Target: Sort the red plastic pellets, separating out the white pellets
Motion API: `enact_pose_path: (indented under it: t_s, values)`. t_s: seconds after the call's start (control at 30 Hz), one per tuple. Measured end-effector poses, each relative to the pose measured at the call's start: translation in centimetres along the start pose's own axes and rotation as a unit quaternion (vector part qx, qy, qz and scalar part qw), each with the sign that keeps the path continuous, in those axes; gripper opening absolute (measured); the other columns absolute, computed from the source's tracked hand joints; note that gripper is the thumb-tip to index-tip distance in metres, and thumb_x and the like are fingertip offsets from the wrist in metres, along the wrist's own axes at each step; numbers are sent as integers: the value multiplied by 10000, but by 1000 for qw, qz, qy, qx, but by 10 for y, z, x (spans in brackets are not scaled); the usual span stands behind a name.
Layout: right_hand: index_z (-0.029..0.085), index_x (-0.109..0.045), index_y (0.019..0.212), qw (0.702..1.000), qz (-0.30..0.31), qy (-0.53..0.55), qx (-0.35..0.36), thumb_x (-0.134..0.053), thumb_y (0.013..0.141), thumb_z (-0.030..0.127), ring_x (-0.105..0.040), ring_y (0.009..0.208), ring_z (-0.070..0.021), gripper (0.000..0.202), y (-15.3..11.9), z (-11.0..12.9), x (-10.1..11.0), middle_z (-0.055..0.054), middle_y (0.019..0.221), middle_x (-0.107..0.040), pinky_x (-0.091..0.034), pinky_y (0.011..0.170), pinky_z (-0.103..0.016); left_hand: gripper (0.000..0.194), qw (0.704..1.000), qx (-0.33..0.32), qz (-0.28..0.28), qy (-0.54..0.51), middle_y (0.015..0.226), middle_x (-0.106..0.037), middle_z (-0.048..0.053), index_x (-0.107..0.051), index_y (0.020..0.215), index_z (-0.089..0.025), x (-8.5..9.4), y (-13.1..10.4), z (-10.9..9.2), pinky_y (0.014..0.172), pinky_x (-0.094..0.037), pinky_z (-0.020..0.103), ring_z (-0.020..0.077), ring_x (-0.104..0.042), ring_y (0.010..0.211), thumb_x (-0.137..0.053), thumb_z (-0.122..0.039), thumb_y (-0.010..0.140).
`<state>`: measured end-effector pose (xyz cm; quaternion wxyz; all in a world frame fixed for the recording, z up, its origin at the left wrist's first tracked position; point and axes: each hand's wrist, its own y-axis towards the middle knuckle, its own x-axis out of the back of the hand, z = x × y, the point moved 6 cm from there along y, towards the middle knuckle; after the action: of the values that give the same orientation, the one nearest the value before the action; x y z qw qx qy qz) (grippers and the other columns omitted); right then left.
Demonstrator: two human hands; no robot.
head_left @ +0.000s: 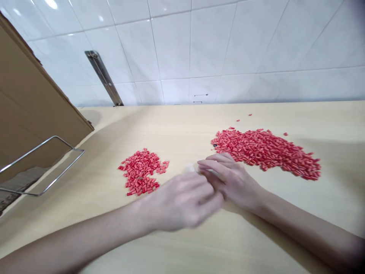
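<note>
Two piles of small red tube-like pieces lie on the pale table: a smaller pile (142, 167) at left and a larger, longer pile (270, 152) at right. My left hand (184, 201) is blurred, its fingers curled in against my right hand at the middle of the view. My right hand (229, 177) has its fingers bent together just below the near left edge of the larger pile. A small whitish thing (190, 167), smeared by motion, shows between and above the hands. What the fingertips hold is hidden.
Cardboard (37, 99) stands at the left, with a bent metal wire frame (64, 173) before it. A metal strip (104, 78) leans against the white tiled wall (211, 42). Single red pieces and a small black piece (215, 145) lie by the larger pile.
</note>
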<state>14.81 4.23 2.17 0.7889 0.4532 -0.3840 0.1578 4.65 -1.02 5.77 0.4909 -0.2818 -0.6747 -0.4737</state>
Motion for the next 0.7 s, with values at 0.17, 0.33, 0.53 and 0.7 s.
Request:
enact_pose_path:
  t_s: [0.17, 0.33, 0.53, 0.7]
  values:
    - [201, -654, 1048, 1000, -17, -2, 5, -486, 931, 109, -663, 899, -226, 224, 1, 0, 2, -93, 930, -714, -556, 790, -382, 235, 955, 293, 39, 12, 884, -693, 101, -727, 939, -172, 32, -23, 76, 658, -476, 304, 200, -633, 722, -505, -242, 914]
    - [212, -631, 945, 999, -45, 14, 10, -506, 932, 129, -654, 817, -214, 151, 3, 3, 8, -70, 856, -705, -552, 730, -362, 262, 915, 388, 91, -58, 905, -736, 84, -734, 985, -184, 34, -53, 115, 696, -476, 299, 214, -657, 788, -546, -309, 850]
    - [229, -618, 868, 997, -60, 43, -6, -550, 909, 136, -658, 760, -200, 122, 2, 3, 12, -48, 810, -696, -538, 690, -336, 228, 904, 390, 129, -121, 815, -746, 65, -748, 886, -190, 26, -62, 107, 668, -461, 266, 190, -669, 731, -535, -240, 823]
    - [218, -635, 843, 994, -88, 59, -36, -600, 884, 158, -659, 691, -174, 81, 0, -3, 14, -36, 789, -700, -529, 614, -296, 217, 906, 382, 153, -101, 809, -740, 56, -737, 885, -188, 26, -62, 105, 641, -452, 262, 182, -665, 717, -536, -228, 813]
